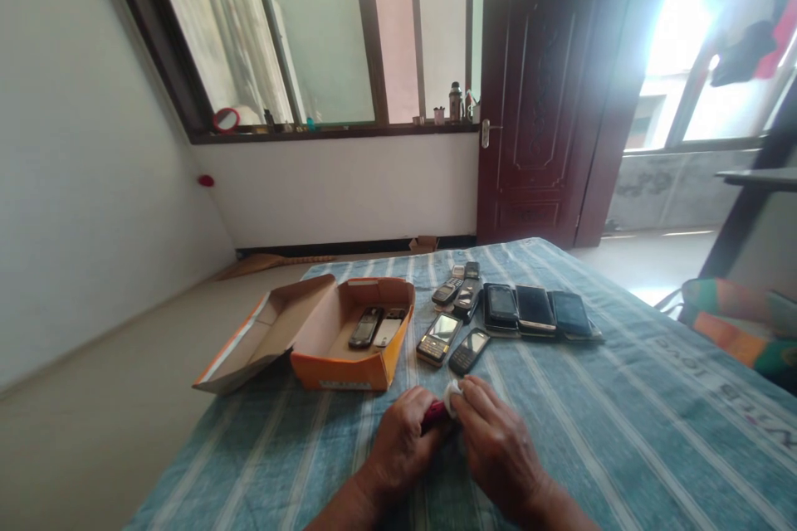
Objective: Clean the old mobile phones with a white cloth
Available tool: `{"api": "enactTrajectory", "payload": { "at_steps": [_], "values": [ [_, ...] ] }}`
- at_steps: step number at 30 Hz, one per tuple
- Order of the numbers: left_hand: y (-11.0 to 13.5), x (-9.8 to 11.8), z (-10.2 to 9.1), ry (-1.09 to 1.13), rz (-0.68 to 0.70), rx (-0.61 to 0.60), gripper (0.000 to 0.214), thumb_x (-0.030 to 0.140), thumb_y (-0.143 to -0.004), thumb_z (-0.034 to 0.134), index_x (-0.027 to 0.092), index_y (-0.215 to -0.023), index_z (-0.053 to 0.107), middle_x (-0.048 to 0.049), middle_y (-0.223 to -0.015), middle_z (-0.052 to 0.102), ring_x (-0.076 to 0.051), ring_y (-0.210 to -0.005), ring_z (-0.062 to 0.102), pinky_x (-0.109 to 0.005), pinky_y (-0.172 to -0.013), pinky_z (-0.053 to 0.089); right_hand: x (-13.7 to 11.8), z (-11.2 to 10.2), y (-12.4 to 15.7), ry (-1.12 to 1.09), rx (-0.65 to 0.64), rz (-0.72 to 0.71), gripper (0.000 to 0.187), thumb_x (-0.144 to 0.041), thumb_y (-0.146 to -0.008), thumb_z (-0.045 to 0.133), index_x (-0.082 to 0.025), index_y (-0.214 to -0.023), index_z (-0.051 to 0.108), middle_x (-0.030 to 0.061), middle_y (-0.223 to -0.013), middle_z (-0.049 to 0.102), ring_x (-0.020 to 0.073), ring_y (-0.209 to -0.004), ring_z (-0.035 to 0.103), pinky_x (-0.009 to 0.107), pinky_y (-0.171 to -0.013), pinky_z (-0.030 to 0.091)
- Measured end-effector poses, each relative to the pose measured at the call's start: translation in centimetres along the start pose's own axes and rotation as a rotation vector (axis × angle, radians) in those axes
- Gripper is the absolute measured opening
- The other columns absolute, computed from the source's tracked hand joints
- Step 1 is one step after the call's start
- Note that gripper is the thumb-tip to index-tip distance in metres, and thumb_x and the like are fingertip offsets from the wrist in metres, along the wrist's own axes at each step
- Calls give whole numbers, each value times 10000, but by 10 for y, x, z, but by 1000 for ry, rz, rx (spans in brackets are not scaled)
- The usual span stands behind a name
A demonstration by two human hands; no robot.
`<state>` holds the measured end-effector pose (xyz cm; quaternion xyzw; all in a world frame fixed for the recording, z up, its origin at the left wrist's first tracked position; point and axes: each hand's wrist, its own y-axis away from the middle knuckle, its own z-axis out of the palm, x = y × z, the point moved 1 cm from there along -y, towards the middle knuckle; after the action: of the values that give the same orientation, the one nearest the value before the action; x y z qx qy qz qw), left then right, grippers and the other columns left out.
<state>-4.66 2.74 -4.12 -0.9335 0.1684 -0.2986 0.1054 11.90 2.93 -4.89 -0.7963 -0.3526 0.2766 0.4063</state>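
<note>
Low in the middle of the view, my left hand (404, 440) is closed round a small dark red mobile phone (434, 412), most of it hidden by the fingers. My right hand (498, 440) pinches a crumpled white tissue (452, 399) and presses it against the phone's end. Just beyond my hands lie a keypad phone with a silver screen (439, 336) and a black keypad phone (470, 350). To their left stands an orange cardboard box (341, 371), its lid folded open, with a dark phone (366, 327) and a white-backed phone (389, 328) inside.
Several more keypad phones (466, 297) sit in stacks behind. Touchscreen phones (535, 309) form a row of piles at right. All rest on a blue striped cloth (560, 431). A dark red door (529, 99) and a window sill (349, 131) stand beyond.
</note>
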Motion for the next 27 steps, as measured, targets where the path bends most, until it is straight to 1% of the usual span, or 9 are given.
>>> {"api": "enactTrajectory", "payload": {
  "at_steps": [3, 6, 10, 14, 16, 20, 24, 27],
  "values": [
    [1, 2, -2, -5, -26, -16, 143, 276, -819, 579, 198, -717, 516, -13, -763, 581, -181, -744, 564, -276, -663, 435, 6, -3, -1, 14, 12, 49, 318, -49, -899, 371, -150, -1037, 639, 103, -922, 651, 225, -1034, 606, 346, -893, 545],
    [1, 4, -3, -10, -25, -19, 111, 269, -815, 576, 198, -742, 534, -15, -775, 589, -180, -748, 565, -277, -670, 439, 6, -3, -2, 12, 18, 64, 325, -45, -899, 367, -154, -1050, 634, 101, -904, 645, 227, -1027, 607, 357, -881, 551],
    [1, 3, -2, -2, 23, 6, 157, 279, -824, 549, 205, -701, 487, -14, -747, 578, -179, -729, 554, -275, -650, 430, -7, -2, -2, -48, 8, -8, 318, -52, -905, 362, -139, -1063, 623, 120, -958, 646, 242, -1062, 596, 379, -907, 537],
    [1, -1, 1, -17, 61, 49, 148, 178, -780, 500, 215, -664, 415, -5, -699, 548, -173, -698, 540, -268, -615, 409, -18, 1, -1, -93, -4, -74, 326, -57, -908, 359, -115, -1109, 608, 135, -1033, 646, 252, -1123, 571, 379, -942, 518],
    [0, -1, 1, -16, 48, 40, 138, 185, -781, 515, 212, -674, 432, -9, -713, 555, -175, -705, 543, -270, -622, 412, -16, 2, -1, -91, -15, -66, 322, -56, -910, 364, -115, -1107, 611, 133, -1034, 648, 247, -1119, 571, 375, -944, 517],
    [0, 3, -1, 7, -2, -4, 149, 276, -825, 562, 202, -710, 503, -20, -762, 578, -183, -741, 556, -278, -663, 430, 0, -1, -2, -53, -22, 9, 306, -57, -912, 375, -132, -1066, 629, 121, -991, 648, 241, -1087, 579, 374, -927, 526],
    [-1, 5, -3, -6, -36, -18, 113, 260, -815, 584, 194, -734, 541, -23, -780, 583, -192, -760, 561, -285, -675, 433, 12, -6, -4, -36, -1, 54, 316, -38, -903, 357, -149, -1004, 635, 110, -931, 638, 232, -1049, 587, 361, -893, 540],
    [0, 5, -3, -18, -38, -26, 100, 250, -805, 594, 193, -741, 543, -22, -779, 584, -191, -759, 563, -284, -675, 434, 11, -7, -5, -28, 5, 67, 304, -43, -908, 366, -157, -992, 636, 101, -909, 632, 224, -1020, 597, 356, -889, 540]
  ]
}}
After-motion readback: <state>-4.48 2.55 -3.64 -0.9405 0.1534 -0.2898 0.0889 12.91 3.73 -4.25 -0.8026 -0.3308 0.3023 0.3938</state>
